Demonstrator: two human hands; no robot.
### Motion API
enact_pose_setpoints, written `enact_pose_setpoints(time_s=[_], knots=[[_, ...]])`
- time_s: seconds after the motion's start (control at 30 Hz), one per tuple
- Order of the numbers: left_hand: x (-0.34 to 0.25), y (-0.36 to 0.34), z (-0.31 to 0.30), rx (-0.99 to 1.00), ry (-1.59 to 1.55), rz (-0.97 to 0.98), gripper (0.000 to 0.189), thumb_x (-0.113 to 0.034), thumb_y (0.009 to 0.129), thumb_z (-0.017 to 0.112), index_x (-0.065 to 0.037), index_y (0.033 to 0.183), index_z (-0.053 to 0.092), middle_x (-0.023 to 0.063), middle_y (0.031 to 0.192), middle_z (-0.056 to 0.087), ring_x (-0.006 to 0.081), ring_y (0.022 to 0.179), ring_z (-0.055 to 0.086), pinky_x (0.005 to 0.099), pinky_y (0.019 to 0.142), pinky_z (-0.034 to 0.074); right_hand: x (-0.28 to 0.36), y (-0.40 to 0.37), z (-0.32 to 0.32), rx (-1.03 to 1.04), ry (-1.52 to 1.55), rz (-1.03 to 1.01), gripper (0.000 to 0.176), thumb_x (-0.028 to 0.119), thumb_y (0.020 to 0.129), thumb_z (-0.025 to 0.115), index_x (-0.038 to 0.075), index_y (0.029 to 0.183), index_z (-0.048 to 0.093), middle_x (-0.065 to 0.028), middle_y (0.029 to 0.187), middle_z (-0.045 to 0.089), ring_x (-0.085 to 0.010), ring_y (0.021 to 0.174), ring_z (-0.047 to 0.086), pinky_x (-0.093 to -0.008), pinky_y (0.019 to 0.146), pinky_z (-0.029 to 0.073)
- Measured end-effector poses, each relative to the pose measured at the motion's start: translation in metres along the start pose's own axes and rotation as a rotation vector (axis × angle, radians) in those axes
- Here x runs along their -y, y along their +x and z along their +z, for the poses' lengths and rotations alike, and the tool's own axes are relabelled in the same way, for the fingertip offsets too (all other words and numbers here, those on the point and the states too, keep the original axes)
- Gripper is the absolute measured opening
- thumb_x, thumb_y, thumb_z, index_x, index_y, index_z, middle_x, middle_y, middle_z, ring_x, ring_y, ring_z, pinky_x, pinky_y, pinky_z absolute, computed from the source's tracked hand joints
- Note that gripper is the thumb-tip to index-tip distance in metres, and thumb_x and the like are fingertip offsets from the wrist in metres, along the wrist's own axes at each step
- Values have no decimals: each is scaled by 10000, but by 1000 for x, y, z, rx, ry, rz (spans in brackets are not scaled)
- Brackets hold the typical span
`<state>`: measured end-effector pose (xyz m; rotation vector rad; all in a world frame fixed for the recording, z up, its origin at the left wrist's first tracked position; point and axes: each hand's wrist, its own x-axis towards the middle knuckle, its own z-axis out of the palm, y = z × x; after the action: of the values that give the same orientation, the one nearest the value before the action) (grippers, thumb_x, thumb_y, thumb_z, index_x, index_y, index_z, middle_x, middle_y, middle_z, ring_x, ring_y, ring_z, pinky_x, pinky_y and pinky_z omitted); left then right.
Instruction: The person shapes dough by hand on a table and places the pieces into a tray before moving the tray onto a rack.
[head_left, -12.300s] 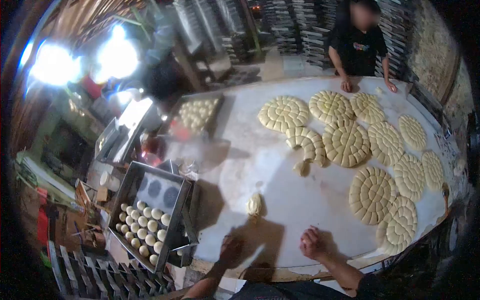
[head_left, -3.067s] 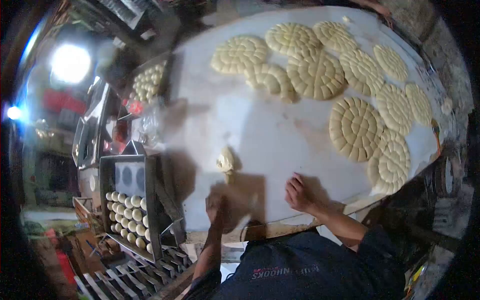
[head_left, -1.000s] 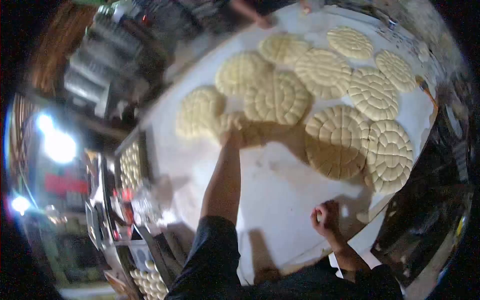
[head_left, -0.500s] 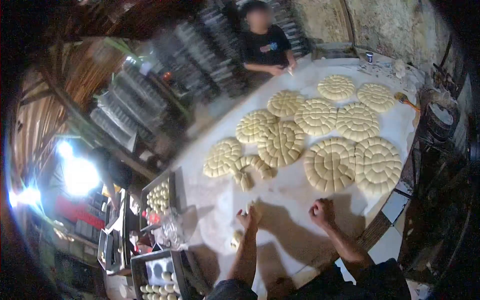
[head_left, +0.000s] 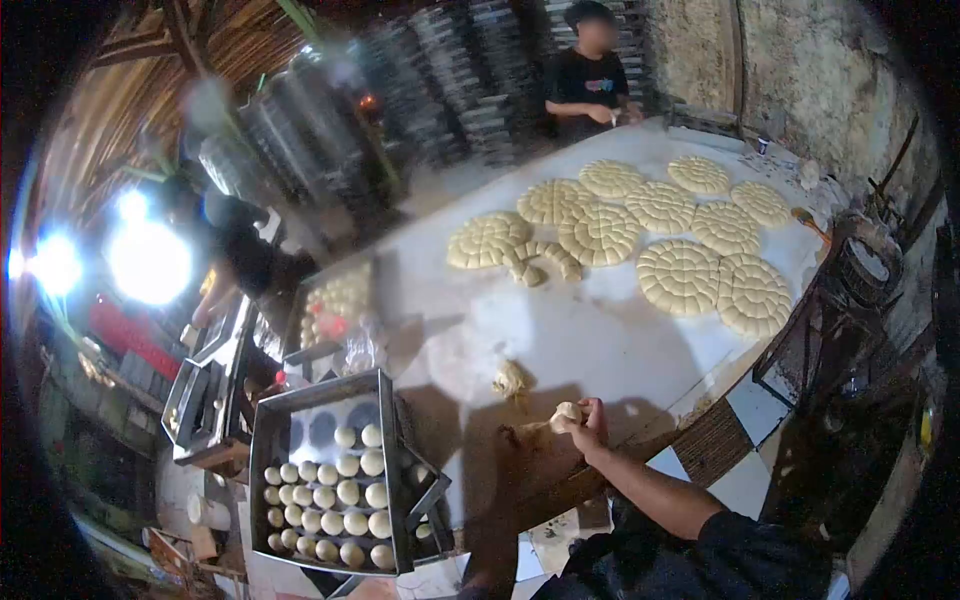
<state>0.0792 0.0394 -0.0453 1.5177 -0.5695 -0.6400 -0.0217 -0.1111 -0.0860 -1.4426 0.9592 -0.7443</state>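
Flat, round, pale cream dough slabs [head_left: 678,277] are bearing concentric rings crossed by straight cut lines. The broad, smooth bench [head_left: 450,360] is showing whitish with brownish smudges. A rectangular silver-grey metal tray [head_left: 394,480] is framing cream dough balls [head_left: 348,466] and dark grey round spots. 1 co-worker's black cloth T-shirt [head_left: 580,80] is displaying a small blue-and-pink print.

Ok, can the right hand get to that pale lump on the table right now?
Probably yes: the pale lump lies close by on the table, with nothing standing between them. But the right hand holds a piece of dough, which may need setting down first.
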Motion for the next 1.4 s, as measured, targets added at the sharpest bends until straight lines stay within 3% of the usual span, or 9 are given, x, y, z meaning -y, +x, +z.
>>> enact_pose_setpoints(time_s=[0.17,0.3,0.47,0.63,0.8,0.97,1.1,1.2,1.4], knots=[[-7,-55,-43,-112,364,68,305,-169,941,592,-28,1208,548,90,1062,609,202,929,587,349,764,475,29,40,-48,-341,105,-39,314,256,854,628,60,1033,462,-44,854,524,-138,752,523,-336,646,459],[-22,-77,-49,-24,867,322,318,-165,932,593,-29,1214,537,107,1092,597,229,972,571,382,821,453,16,68,-155,-32,-5,-180,278,299,869,579,58,953,467,-125,826,478,-252,812,501,-404,739,416],[-44,-29,-38,2,1286,562,336,-161,920,595,-30,1221,524,128,1130,583,262,1025,552,423,892,425,32,127,-187,374,-891,-952,323,322,759,642,37,841,513,-175,914,484,-370,869,452,-534,771,367],[-61,35,37,-175,1268,352,355,-157,908,597,-31,1228,511,149,1167,568,295,1078,532,464,964,398,59,136,-87,302,-667,-865,312,280,665,676,54,782,496,-162,890,483,-373,895,460,-518,824,369],[10,-27,46,212,1586,203,403,-205,915,590,-36,1270,496,179,1244,549,338,1139,517,509,1018,378,67,100,-141,873,-535,-979,136,81,652,624,36,741,530,-145,761,506,-346,744,504,-476,746,436],[40,-22,-65,-149,1051,52,264,-248,928,544,-62,1110,588,139,1136,585,315,1124,522,444,994,382,36,188,-146,576,-693,-1116,153,132,723,613,22,790,530,-163,819,524,-366,833,526,-505,773,460],[2,51,-29,-565,1231,172,203,-275,914,537,-102,992,606,77,968,655,285,979,599,460,858,468,50,183,-72,454,-633,-905,155,106,728,600,14,824,519,-179,853,524,-378,873,503,-527,835,416],[71,19,-18,-574,648,2,287,-248,875,534,-116,1115,619,88,1054,657,280,1035,593,487,876,456,52,143,-88,609,-623,-1000,89,77,718,595,27,738,524,-171,807,545,-391,884,533,-537,893,437],[122,-49,-84,-245,1826,227,371,-277,977,467,-58,1257,573,126,1404,484,347,1212,504,421,910,490,57,206,-139,564,-699,-1007,107,27,707,577,4,790,514,-201,823,523,-411,852,513,-516,796,434]])
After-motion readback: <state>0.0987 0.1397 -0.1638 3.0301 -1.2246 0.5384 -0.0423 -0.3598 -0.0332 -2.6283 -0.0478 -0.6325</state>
